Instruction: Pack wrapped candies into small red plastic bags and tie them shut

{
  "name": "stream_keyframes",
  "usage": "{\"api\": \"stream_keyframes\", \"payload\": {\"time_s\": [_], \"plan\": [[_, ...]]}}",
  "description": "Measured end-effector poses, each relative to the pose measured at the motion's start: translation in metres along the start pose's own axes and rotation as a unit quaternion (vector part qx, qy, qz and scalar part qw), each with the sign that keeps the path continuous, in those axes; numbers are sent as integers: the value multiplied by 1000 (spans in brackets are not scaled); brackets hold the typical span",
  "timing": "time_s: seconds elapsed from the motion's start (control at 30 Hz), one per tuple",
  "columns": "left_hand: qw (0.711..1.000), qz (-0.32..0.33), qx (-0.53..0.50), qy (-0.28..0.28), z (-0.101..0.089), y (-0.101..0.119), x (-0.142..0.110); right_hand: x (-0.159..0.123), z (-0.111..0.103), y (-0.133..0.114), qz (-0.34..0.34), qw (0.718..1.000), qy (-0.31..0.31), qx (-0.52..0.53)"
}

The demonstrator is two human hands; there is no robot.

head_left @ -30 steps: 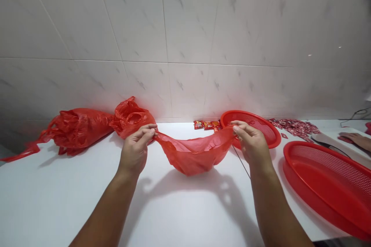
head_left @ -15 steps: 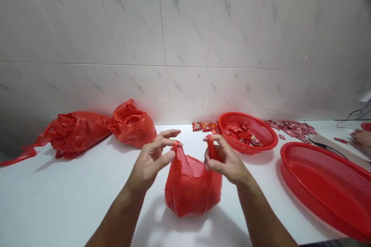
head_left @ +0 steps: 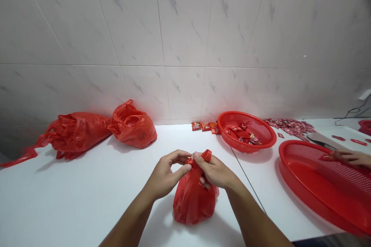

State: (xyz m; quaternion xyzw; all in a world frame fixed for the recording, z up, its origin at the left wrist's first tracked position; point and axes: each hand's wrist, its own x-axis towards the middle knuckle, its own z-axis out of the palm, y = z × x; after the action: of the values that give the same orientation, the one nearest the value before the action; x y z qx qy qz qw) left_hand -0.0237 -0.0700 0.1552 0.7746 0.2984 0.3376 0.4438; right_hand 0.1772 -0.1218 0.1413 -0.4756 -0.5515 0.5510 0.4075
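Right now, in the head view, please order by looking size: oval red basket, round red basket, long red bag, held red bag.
The oval red basket, largest, though near the camera; long red bag; then round red basket and held red bag, too alike to rank.

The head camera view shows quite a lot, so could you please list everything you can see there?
White counter: one, white, under everything.
Tiled wall: one, pale grey, behind the counter.
Full plastic bags: two, red, at the counter's left.
Sachets: several, red, along the wall.
Round basket: one, red, right of those sachets, holding more sachets.
Wrappers: a pile, red and white, farther right.
Oval mesh basket: one, red, at the right.
Co-worker's hand: one, over the oval basket.
Plastic carrier bag: one, red, front centre.
Left hand, right hand: two, gathering its handles.
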Motion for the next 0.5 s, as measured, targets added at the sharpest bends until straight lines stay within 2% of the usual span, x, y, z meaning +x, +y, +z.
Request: {"api": "stream_keyframes", "payload": {"time_s": [0.1, 0.17, 0.27, 0.33, 0.43, 0.5], "plan": [[995, 29, 26, 91, 7, -3, -4, 0, 2, -2, -12, 1000, 2, 27], [990, 63, 41, 121, 12, -2, -8, 2, 2, -2, -22, 998, 12, 58], [992, 85, 19, 86, 21, -2, -15, 3, -1, 1, -67, 993, 8, 93], [997, 56, -23, 39, 28, -6, -18, 0, -6, 3, -106, 990, -33, 83], [997, -7, -66, -33, 34, -16, -18, -9, -14, 6, -147, 986, -84, 4], [996, -37, -69, -47, 32, -21, -17, -16, -17, 10, -177, 980, -60, -69]]}}
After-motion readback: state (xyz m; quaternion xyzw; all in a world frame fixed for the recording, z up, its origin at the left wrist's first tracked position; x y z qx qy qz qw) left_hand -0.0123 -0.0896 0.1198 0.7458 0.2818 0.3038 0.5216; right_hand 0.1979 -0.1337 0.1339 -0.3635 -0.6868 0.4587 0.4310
